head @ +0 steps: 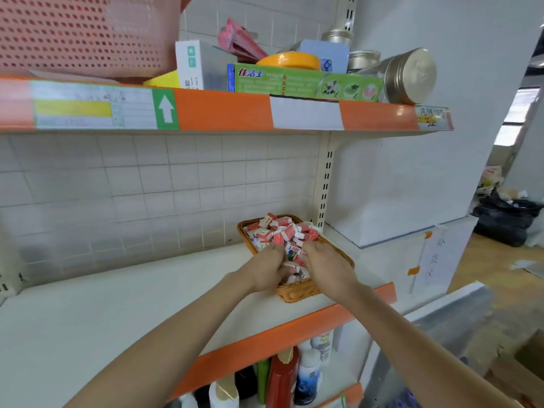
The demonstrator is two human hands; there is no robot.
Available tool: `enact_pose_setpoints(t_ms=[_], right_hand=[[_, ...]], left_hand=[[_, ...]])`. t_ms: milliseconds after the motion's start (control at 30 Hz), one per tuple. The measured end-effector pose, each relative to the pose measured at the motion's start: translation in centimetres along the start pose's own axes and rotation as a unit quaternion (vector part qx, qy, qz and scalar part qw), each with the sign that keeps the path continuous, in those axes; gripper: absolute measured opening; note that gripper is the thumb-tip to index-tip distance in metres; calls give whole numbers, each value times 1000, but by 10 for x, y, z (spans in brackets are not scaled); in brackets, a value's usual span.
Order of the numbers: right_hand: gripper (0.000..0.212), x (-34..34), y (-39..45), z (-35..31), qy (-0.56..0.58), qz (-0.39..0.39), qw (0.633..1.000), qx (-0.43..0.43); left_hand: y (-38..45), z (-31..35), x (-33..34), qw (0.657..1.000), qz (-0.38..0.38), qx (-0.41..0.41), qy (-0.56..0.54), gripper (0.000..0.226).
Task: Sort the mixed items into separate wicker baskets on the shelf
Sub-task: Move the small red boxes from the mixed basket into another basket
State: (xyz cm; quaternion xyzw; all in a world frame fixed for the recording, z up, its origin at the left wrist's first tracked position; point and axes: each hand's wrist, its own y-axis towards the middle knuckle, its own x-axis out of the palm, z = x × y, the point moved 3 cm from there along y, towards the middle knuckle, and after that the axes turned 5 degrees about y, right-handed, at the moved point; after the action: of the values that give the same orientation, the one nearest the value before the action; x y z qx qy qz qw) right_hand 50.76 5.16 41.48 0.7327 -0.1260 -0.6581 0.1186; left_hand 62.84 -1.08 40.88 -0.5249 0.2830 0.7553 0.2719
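I see one oval woven wicker basket [297, 291] at the right end of the white middle shelf [117, 295], heaped with small red-and-white cardboard boxes [282, 231]. My left hand [269, 267] and right hand [323, 265] are both down among them, fingers curled into the pile; whether either grips a box, I cannot tell. Above, a green toothpaste carton [304, 82] lies beside ribbed metal tins [409, 76].

Both hands' fingertips hidden among small boxes [282, 231].
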Motion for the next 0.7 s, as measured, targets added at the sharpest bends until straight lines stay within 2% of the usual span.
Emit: enact_pose_setpoints(t_ms=[100,333,533,700], right_hand=[[28,2,-1,-15,14,26,1000,-10],[35,9,-3,-68,85,17,994,-62],[31,22,7,-124,144,-1,986,-89],[36,41,10,-201,161,-24,978,-132]], left_hand=[[-15,-6,-9,997,65,-12,-30,29],[-58,-46,-23,987,132,-82,-42,28],[-112,-89,-39,980,144,-134,-24,27],[-174,-139,-62,971,160,-179,-4,28]])
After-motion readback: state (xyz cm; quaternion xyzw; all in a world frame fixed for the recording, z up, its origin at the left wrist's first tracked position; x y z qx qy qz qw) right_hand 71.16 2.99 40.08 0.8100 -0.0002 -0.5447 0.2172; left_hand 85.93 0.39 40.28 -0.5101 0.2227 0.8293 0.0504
